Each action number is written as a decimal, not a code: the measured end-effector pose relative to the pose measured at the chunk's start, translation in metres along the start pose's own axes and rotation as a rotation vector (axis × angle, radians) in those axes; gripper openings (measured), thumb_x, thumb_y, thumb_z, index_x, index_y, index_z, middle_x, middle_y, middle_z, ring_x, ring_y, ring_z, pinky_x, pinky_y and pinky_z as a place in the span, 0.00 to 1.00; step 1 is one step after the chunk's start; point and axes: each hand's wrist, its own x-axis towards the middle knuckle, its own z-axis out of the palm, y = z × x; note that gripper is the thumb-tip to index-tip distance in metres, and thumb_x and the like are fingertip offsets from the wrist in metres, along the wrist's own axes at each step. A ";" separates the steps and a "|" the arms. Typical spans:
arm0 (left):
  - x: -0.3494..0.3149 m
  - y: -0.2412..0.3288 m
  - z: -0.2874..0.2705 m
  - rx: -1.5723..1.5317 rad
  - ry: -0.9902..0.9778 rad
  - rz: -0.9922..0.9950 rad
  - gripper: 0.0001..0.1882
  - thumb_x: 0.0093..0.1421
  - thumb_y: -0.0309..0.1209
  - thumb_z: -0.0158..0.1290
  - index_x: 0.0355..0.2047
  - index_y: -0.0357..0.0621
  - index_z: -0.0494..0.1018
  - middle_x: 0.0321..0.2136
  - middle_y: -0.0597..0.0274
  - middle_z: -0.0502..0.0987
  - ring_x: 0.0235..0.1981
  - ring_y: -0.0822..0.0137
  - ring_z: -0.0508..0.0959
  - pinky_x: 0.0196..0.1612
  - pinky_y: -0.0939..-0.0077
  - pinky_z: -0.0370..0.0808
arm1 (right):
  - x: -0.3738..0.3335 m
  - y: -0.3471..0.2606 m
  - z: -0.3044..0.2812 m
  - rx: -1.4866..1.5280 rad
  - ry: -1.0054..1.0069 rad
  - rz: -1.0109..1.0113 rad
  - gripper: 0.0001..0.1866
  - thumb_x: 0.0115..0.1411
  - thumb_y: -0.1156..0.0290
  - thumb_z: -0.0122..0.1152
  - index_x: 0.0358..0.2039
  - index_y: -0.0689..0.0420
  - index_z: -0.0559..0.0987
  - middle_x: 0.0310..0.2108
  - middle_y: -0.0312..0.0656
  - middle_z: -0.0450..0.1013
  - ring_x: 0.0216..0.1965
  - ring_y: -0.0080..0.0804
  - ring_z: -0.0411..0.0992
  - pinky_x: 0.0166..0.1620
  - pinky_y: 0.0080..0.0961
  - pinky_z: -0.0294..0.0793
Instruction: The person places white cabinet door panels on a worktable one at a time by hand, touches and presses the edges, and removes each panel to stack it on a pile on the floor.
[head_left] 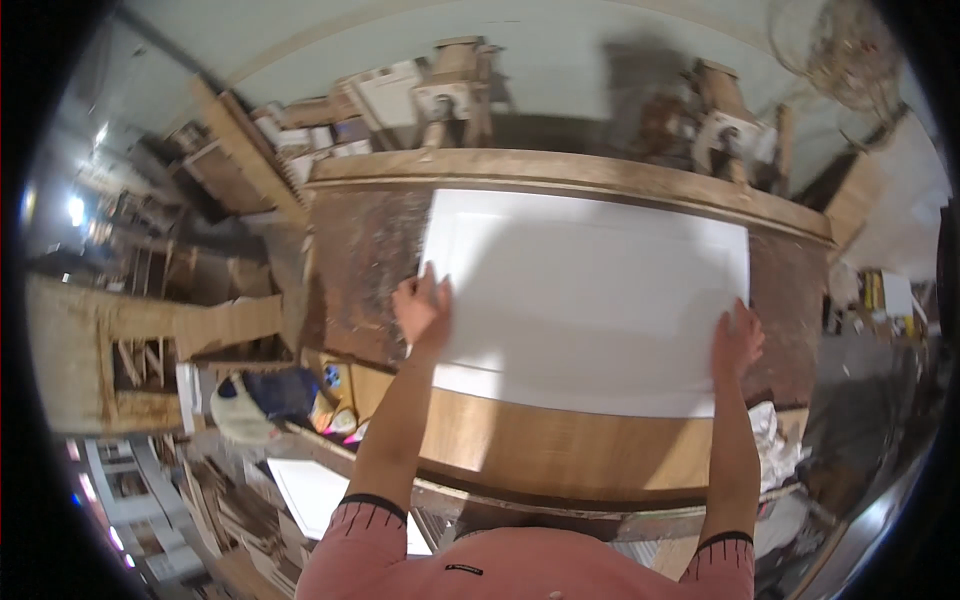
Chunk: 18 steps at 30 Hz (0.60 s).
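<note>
A large white rectangular panel (590,300), with a faint recessed frame like a cabinet door, lies flat on a dark brown worktop (365,260). My left hand (424,310) grips its left edge, with fingertips over the top face. At the opposite edge, my right hand (738,342) holds the panel with its fingers bent round the side. Both arms reach forward across the bench, and their shadow falls over much of the panel. Under its near edge shows a light wood-coloured board (560,445).
A wooden rail (570,175) runs along the bench's far side, with two clamp-like fixtures (445,105) behind it. Crumpled white paper (775,445) sits at the near right corner. Left of my arm are small bottles (340,420) and a dark cloth bundle (285,392). Wood offcuts (235,515) lie lower left.
</note>
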 end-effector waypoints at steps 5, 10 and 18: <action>-0.004 -0.004 -0.007 -0.007 -0.051 -0.084 0.26 0.63 0.48 0.52 0.59 0.57 0.72 0.47 0.49 0.70 0.52 0.49 0.67 0.59 0.52 0.63 | -0.005 -0.001 -0.001 0.067 0.009 -0.045 0.26 0.63 0.51 0.55 0.61 0.35 0.71 0.61 0.35 0.65 0.62 0.43 0.61 0.62 0.51 0.57; -0.002 -0.002 -0.009 -0.012 -0.064 -0.098 0.26 0.63 0.49 0.51 0.59 0.57 0.72 0.49 0.49 0.69 0.53 0.49 0.66 0.61 0.51 0.61 | -0.002 -0.004 -0.003 0.103 -0.020 -0.023 0.26 0.62 0.51 0.55 0.62 0.34 0.71 0.61 0.34 0.65 0.62 0.43 0.61 0.62 0.51 0.57; 0.001 0.004 0.004 -0.011 -0.010 -0.058 0.22 0.61 0.44 0.55 0.56 0.56 0.77 0.44 0.50 0.73 0.48 0.50 0.70 0.54 0.53 0.67 | 0.002 0.023 0.014 0.054 0.122 -0.106 0.25 0.60 0.51 0.59 0.59 0.35 0.74 0.57 0.37 0.68 0.58 0.43 0.65 0.58 0.51 0.63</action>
